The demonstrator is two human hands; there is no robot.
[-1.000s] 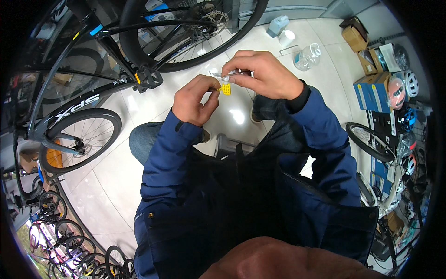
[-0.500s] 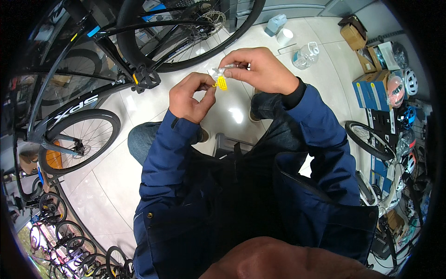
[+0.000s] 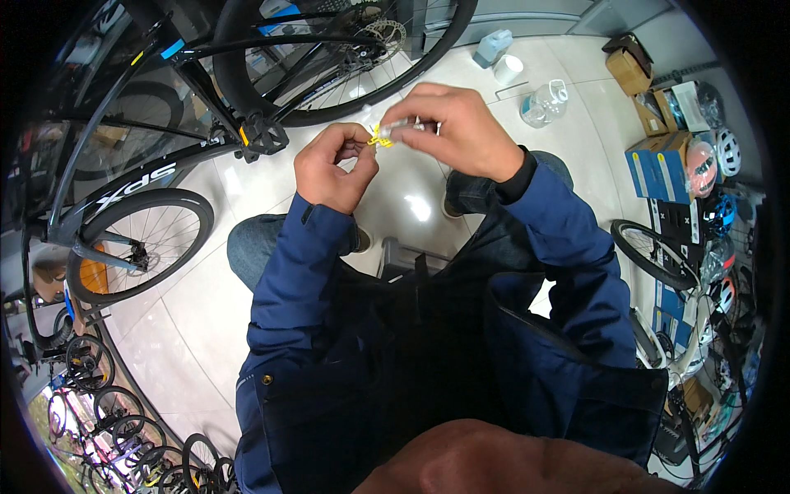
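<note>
Small yellow openwork piece [image 3: 380, 140] is pinched by left hand [image 3: 333, 171], slim greyish piece [image 3: 398, 126] by right hand's [image 3: 461, 128] fingers; white-lettered black bicycle frame [image 3: 141, 183] is seen left.

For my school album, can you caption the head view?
Left hand pinching a yellow bit, right hand holding a blurry pale thing, above a shiny floor, bike nearby.

Yellow piece [image 3: 382, 142] blurred, shape unclear, bicycle wheel [image 3: 317, 118] cut off by top edge
</note>
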